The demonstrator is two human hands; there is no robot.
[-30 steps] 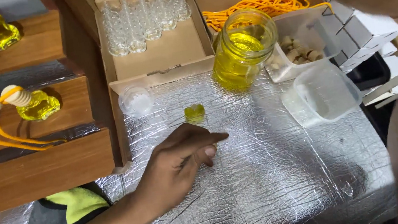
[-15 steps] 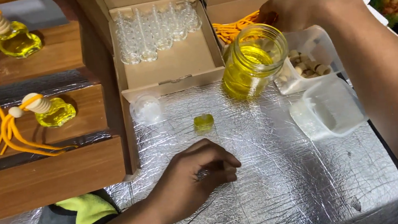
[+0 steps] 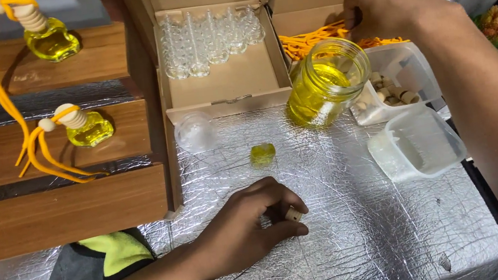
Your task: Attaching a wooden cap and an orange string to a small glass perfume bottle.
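This looks like a small home craft bench for bottling scented oil. Crinkled silver foil (image 3: 362, 234) covers the worktop, a cardboard box (image 3: 222, 80) holds rows of empty little glass bottles (image 3: 211, 37), and a jar of yellow liquid (image 3: 324, 83) stands beside it. Filled bottles with orange cords (image 3: 79, 126) sit on wooden steps (image 3: 62, 213), with a tub of wooden caps (image 3: 392, 91) nearby.

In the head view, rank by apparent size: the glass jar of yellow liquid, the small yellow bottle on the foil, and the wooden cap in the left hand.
1. Glass jar, largest.
2. Small yellow bottle.
3. Wooden cap, smallest, though the left hand partly hides it.
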